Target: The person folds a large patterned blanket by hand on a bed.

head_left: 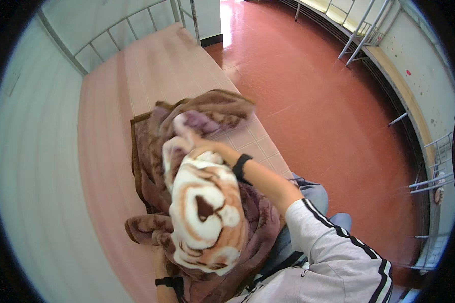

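A brown plush blanket (146, 166) lies bunched on the pink mattress (126, 70), with a white and tan animal-face print (205, 209) facing up in the middle. My right hand (205, 149), wearing a black band at the wrist, grips the blanket just above the printed face. My left hand (162, 257) is at the lower edge of the blanket, its fingers hidden by the folds. A purplish patch of the fabric shows beyond my right hand.
The bed has a metal rail (111, 38) at the far end and a white wall (33, 151) along its left. To the right, past the red tiled floor (328, 131), bed frames with bare boards (404, 96) line the opposite wall. My jeans-clad legs show at the bed's edge.
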A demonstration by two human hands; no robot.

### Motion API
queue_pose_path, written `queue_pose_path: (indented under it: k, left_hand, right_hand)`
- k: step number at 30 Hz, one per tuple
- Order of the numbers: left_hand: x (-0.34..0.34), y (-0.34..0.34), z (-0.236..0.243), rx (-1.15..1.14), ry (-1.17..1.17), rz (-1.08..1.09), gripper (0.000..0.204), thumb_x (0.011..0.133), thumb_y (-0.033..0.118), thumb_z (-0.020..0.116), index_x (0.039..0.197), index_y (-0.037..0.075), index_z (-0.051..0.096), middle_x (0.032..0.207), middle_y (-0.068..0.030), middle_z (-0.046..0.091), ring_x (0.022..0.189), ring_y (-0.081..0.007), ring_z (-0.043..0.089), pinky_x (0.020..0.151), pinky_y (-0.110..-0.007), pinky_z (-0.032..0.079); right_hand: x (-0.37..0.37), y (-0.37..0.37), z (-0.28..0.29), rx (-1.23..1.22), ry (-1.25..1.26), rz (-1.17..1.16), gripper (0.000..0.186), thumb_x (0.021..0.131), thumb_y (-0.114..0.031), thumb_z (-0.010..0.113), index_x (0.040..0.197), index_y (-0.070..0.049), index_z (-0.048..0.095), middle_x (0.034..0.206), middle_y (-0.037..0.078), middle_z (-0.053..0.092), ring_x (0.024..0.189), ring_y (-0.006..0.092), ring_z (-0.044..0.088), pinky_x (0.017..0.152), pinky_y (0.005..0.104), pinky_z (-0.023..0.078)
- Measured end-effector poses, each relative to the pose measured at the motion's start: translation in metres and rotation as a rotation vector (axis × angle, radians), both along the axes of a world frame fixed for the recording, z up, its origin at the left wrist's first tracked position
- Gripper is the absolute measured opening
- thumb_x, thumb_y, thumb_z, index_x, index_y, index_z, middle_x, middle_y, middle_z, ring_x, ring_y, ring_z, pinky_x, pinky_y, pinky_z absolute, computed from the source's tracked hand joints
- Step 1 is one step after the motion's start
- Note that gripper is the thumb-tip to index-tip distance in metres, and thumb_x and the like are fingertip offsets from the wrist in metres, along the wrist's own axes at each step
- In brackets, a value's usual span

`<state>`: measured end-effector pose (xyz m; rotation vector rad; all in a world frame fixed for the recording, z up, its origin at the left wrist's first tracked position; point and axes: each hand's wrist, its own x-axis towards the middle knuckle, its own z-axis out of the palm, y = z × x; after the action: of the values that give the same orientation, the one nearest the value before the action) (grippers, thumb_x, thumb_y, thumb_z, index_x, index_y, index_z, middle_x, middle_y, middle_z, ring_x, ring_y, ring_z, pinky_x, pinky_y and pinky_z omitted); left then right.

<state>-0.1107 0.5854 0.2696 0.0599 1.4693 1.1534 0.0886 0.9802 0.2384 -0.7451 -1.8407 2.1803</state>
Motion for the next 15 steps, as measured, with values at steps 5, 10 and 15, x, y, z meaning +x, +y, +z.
queue_pose_path:
  k: [5, 10, 15]
  left_hand:
    - [0.002, 0.005, 0.026, -0.018, 0.003, 0.021, 0.032, 0.092, 0.025, 0.043, 0.111, -0.001, 0.047, 0.107, -0.0104, 0.053, 0.094, -0.0199, 0.053, 0.080, -0.033, 0.046]
    - [-0.017, 0.011, 0.051, -0.030, -0.103, 0.087, 0.032, 0.092, 0.026, 0.043, 0.109, 0.001, 0.049, 0.105, -0.0095, 0.055, 0.092, -0.0191, 0.054, 0.078, -0.033, 0.047]
    - [-0.019, 0.011, 0.082, -0.085, -0.016, -0.070, 0.031, 0.091, 0.028, 0.043, 0.104, 0.001, 0.051, 0.099, -0.0087, 0.058, 0.089, -0.0162, 0.056, 0.071, -0.032, 0.049]
  right_hand:
    - [-0.095, -0.036, 0.019, -0.023, 0.236, 0.038, 0.092, 0.060, -0.028, 0.072, 0.130, 0.005, 0.023, 0.109, 0.017, 0.050, 0.092, 0.0239, 0.052, 0.078, 0.0338, 0.044]
    - [-0.089, -0.028, 0.033, -0.310, -0.184, 0.201, 0.070, 0.060, -0.021, 0.072, 0.120, 0.001, 0.042, 0.092, 0.011, 0.057, 0.071, 0.0208, 0.057, 0.063, 0.0336, 0.046]
    - [-0.044, -0.038, 0.032, -0.171, -0.323, 0.163, 0.054, 0.062, -0.033, 0.071, 0.101, 0.001, 0.058, 0.089, 0.012, 0.063, 0.073, 0.0236, 0.059, 0.064, 0.0367, 0.048]
